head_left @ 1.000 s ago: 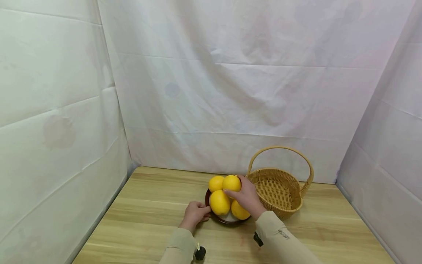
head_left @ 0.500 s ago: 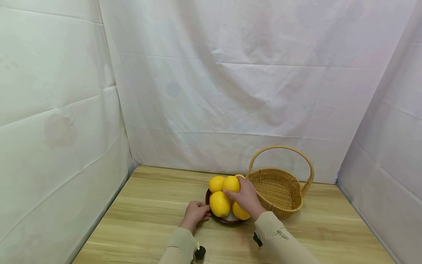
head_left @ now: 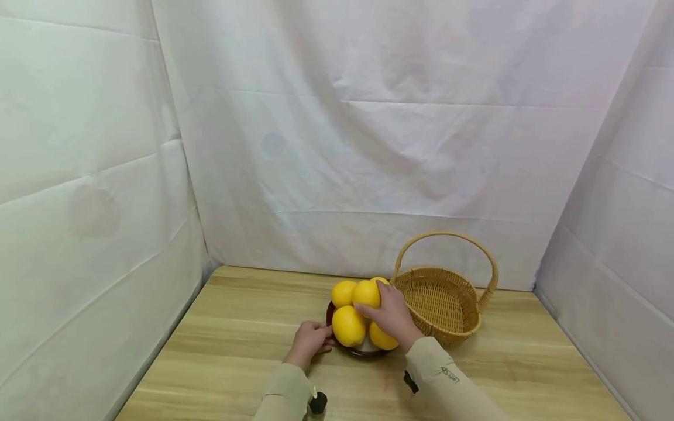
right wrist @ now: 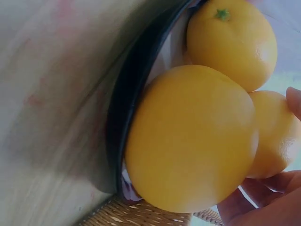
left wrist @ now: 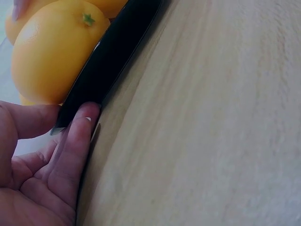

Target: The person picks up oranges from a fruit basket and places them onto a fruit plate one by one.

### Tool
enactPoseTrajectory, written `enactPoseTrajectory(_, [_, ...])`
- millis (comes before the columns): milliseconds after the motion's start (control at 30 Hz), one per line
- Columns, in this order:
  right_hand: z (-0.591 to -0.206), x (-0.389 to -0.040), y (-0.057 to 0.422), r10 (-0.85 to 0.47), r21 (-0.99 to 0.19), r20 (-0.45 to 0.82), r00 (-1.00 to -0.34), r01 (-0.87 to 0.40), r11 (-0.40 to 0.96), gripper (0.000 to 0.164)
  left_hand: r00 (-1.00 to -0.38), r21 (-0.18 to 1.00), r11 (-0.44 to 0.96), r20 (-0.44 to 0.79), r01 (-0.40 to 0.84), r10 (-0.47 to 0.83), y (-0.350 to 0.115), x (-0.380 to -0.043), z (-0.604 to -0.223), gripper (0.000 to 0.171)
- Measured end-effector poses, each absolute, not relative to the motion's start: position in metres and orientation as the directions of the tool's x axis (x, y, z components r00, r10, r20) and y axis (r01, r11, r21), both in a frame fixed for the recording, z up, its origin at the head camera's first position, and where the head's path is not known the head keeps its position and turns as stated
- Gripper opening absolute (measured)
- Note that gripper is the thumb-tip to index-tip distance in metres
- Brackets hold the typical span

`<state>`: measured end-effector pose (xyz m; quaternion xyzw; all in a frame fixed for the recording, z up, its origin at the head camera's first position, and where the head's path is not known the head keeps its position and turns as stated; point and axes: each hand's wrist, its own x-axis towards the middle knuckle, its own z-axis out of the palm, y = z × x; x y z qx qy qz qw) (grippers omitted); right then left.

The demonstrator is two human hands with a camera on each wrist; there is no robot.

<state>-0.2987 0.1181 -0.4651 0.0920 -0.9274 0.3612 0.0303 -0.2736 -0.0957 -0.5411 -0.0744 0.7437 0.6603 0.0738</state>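
My left hand point(head_left: 309, 341) pinches the rim of a dark, shallow dish point(head_left: 368, 354), thumb inside and fingers under the outer edge, as the left wrist view point(left wrist: 106, 61) shows. Several oranges fill that dish, a front one point(head_left: 348, 326) showing a green stem mark in the left wrist view. On top of the pile, my right hand point(head_left: 394, 314) grips an orange point(head_left: 366, 294) between thumb and fingers. A large orange point(right wrist: 193, 139) fills the middle of the right wrist view, close to the dish's wall. Part of the rear orange point(head_left: 379, 280) is hidden behind the right hand.
A wicker basket point(head_left: 447, 338) with a tall arched handle point(head_left: 447, 234) stands just right of the dish; no fruit shows inside it. Both rest on a wooden table point(head_left: 237, 321). White cloth point(head_left: 368, 158) hangs behind and on both sides.
Both hands keep their holds and the orange under the right hand stays on the pile. The whole head view shifts slightly; the rear orange shows a little more than a second ago.
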Motion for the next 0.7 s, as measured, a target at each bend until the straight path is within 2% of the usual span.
enactPoseTrajectory(300, [-0.476,-0.279,0.135,-0.126,-0.685,0.173,-0.977,-0.211,0.697,0.087,-0.98,0.974,0.118,-0.197,-0.193,0.022,-0.093,-0.279,-0.545,0.027])
enactPoseTrajectory(467, [-0.485,-0.262,0.143,-0.106,-0.687,0.214,-0.971,-0.227,0.69,0.08,-0.98,0.974,0.112,-0.198,-0.195,0.024,-0.097,-0.281,-0.546,0.03])
enactPoseTrajectory(700, [-0.504,-0.248,0.146,-0.114,-0.625,0.266,-0.957,-0.262,0.735,0.071,-0.981,0.976,0.103,-0.194,-0.194,-0.006,-0.109,-0.278,-0.545,0.031])
